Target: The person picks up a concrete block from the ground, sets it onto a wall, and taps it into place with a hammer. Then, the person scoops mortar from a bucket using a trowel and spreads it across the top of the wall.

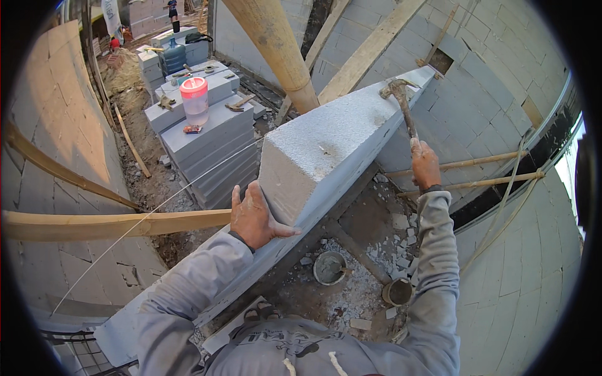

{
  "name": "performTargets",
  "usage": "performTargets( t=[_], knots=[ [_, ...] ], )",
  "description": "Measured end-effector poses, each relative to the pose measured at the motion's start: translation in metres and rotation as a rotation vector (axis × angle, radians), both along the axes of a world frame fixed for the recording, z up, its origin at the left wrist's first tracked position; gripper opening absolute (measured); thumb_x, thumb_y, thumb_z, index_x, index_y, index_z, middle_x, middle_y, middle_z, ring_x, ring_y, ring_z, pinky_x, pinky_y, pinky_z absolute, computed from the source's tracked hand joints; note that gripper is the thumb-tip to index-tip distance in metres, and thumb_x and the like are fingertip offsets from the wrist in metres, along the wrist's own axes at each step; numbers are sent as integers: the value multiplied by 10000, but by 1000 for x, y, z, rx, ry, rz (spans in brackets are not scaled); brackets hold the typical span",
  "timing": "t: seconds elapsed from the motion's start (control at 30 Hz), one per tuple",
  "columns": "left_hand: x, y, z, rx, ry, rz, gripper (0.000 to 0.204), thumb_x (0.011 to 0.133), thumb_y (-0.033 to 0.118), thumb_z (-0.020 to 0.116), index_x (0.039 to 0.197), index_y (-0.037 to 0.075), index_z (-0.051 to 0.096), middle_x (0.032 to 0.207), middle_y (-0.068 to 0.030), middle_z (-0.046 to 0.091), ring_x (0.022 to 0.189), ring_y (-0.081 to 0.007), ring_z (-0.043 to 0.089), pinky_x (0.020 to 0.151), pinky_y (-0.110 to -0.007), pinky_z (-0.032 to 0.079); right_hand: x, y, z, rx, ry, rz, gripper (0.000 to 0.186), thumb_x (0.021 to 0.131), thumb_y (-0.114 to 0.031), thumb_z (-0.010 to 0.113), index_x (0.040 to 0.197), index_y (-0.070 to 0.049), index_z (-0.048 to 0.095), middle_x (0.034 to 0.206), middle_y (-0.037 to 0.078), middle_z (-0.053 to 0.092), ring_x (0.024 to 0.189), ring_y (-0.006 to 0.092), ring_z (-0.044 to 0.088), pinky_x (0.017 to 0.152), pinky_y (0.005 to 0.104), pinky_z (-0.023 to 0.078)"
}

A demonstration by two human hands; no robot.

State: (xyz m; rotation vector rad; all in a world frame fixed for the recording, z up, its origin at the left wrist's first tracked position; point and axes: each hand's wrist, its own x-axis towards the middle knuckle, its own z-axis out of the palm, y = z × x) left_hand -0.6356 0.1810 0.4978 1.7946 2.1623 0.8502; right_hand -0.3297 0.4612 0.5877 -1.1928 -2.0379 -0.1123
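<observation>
My right hand (426,165) is wrapped round the handle of a hammer (402,105). The hammer's head is at the top face of a long row of light grey block (338,135), near its far end. My left hand (256,218) lies against the near end face of that block, thumb and fingers apart, with nothing gripped. Under it, the lower course of the wall (244,266) continues toward the lower left. A taut white string (160,207) runs from the block's near corner to the lower left.
Stacked grey blocks (194,150) at the upper left carry a pink-lidded clear jar (195,103), hand tools and a blue water bottle (173,57). A thick bamboo pole (273,47) leans beyond the wall. Below are a mortar bucket (330,267), another bucket (397,292) and block rubble.
</observation>
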Motion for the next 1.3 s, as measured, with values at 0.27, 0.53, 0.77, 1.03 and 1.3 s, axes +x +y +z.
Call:
performTargets(
  t=[0.27,0.53,0.77,1.03,1.3],
  knots=[
    [0,-2,1,-65,40,32,1315,464,765,722,1293,-118,211,1272,-267,411,1263,-375,408,1129,-501,18,-20,-55,33,-330,242,20,407,996,-365,402,754,-44,472,517,36,418,377,131,436,366,307,346],
    [-3,-6,5,-87,-18,13,1305,471,757,727,1288,-125,219,1273,-282,405,1252,-394,417,1134,-496,2,-29,-84,71,-323,507,280,368,1008,-344,378,775,-75,471,520,-21,359,352,59,331,309,234,262],
    [-2,-2,-3,-31,48,11,1339,462,760,730,1291,-149,202,1279,-301,400,1245,-390,425,1134,-495,13,-18,-68,66,-560,175,55,393,979,-390,429,755,-73,494,484,-30,372,322,79,360,295,250,283],
    [1,-1,0,3,29,8,1296,463,724,763,1281,-125,224,1245,-269,446,1263,-372,404,1118,-537,55,-20,-67,95,-283,611,118,409,967,-439,448,804,-68,503,516,-43,382,343,62,358,301,231,278],
    [0,-1,4,27,-12,-4,1230,488,670,799,1230,-97,188,1164,-316,491,1221,-403,449,1115,-540,56,-4,-50,57,-47,-107,-58,409,964,-406,456,798,-37,518,606,147,525,461,293,523,437,391,399]
  ],
)
